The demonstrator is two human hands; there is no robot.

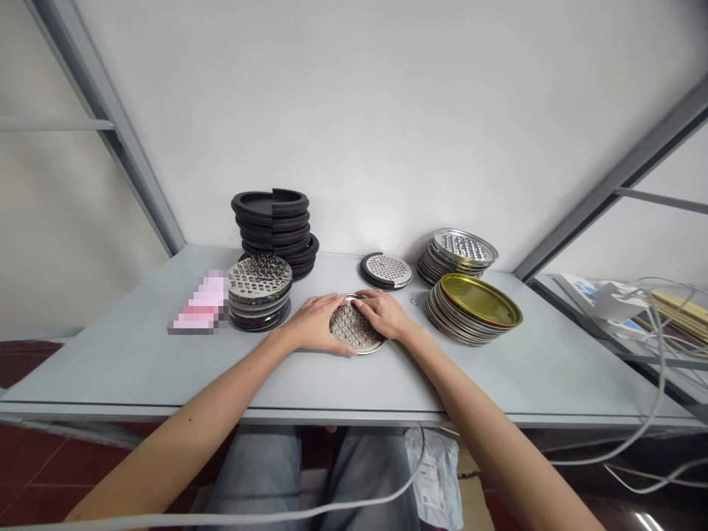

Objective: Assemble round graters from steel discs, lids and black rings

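Observation:
A round metal grater disc (357, 328) with raised holes lies at the middle of the table under both hands. My left hand (316, 324) wraps round its left side, thumb along the near rim and fingers at the far rim. My right hand (384, 313) holds its far right side, fingers bent over the rim and thumb on the face; the fingertips are partly hidden. Left of them stands a stack of similar grater discs (259, 284). Behind lies a grater disc in a half black ring (390, 270).
Black round holders (271, 221) are stacked at the back left. At right stand a stack of metal discs (464, 247) and another topped by a gold lid (481, 300). A blurred pink item (202, 302) lies left. White cables (661, 369) hang at right; a cable (332, 507) crosses below.

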